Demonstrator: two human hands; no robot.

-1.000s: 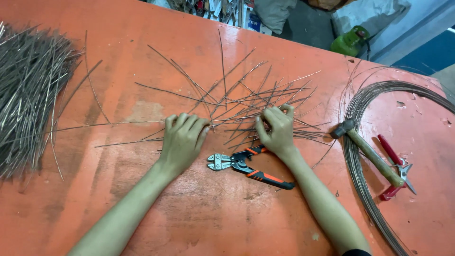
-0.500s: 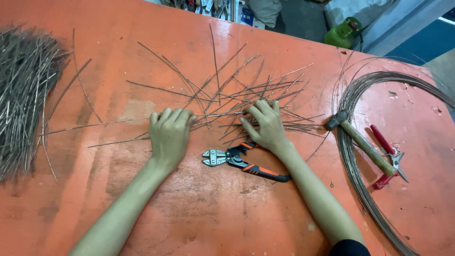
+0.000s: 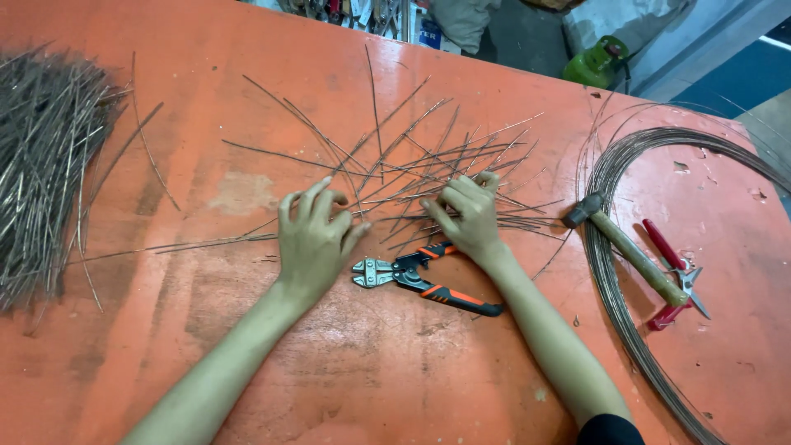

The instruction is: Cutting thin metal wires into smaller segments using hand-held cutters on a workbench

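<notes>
We judge this a workshop: a worn orange bench (image 3: 395, 379) carries cut wire pieces (image 3: 428, 165), a wire coil (image 3: 626, 272), a hammer (image 3: 634, 251), bolt cutters (image 3: 424, 280), and red snips (image 3: 671, 272). Beyond the bench edge, possibly stored clutter.

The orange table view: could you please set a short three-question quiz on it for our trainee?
1. True or false: the cutters lie between the left hand and right hand.
2. What lies across the wire coil: A hammer, B saw, C drill?
3. What do both hands rest on?

Key: 1 true. 2 A. 3 The scattered cut wires on the table.
</notes>
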